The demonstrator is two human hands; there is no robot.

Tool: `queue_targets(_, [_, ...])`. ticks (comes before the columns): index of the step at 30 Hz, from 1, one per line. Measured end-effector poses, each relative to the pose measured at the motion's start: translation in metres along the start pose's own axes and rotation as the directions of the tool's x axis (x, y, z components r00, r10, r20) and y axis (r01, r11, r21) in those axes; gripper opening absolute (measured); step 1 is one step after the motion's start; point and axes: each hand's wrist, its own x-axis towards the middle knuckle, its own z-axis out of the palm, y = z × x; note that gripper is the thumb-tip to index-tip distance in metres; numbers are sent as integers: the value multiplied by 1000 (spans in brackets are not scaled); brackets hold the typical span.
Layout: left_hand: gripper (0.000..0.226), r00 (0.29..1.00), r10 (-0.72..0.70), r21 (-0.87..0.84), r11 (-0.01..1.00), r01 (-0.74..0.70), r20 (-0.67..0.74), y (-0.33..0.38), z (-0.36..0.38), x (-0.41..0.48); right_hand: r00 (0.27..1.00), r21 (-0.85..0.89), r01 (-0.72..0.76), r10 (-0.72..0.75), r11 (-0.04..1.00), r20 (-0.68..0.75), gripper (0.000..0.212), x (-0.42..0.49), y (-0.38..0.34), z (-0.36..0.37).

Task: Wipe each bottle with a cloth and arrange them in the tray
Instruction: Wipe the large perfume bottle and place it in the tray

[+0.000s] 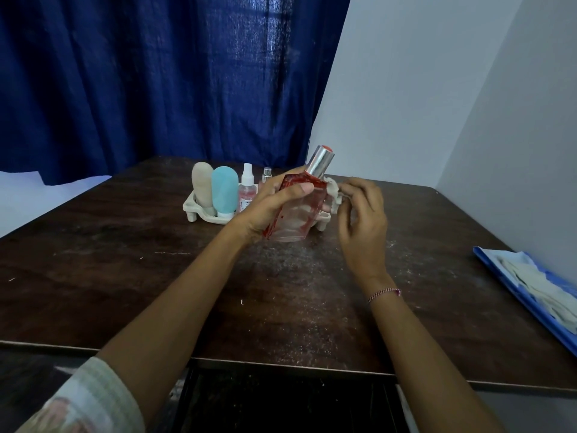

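My left hand [274, 204] grips a clear glass bottle with red edges and a silver cap [299, 210], tilted with the cap up and to the right, above the table. My right hand [362, 214] holds a small white cloth [333, 192] against the bottle's right shoulder. Behind the bottle stands a cream tray [192, 207] on short legs. In it stand a beige squeeze bottle [203, 187], a light blue squeeze bottle [224, 190], a clear pink spray bottle [247, 190] and a small vial with a silver cap [267, 174], partly hidden by my left hand.
The dark wooden table [125, 260] is scuffed and dusted with white specks. A blue sheet with pale cloths [537, 285] lies at its right edge. A blue curtain hangs behind and a white wall stands to the right.
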Motion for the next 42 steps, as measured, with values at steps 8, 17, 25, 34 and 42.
queue_targets(8, [22, 998, 4, 24, 1000, -6, 58, -1, 0, 0, 999, -1, -38, 38, 999, 17, 26, 0, 0, 0])
queue_targets(17, [68, 998, 48, -106, 993, -53, -49, 1, 1, -1, 986, 119, 21, -40, 993, 160, 38, -3, -10, 5])
queue_targets(25, [56, 971, 21, -449, 884, -129, -238, 10, -21, 5, 873, 73, 321, -325, 944, 364, 53, -12, -19, 19])
queue_targets(34, [59, 967, -203, -342, 929, 142, -151, 7, -18, 5, 983, 106, 82, -97, 991, 153, 31, -5, -11, 9])
queue_targets(42, [38, 906, -281, -131, 959, 252, -316, 2, -2, 10, 991, 275, -125, 106, 953, 84, 29, 2, 0, 4])
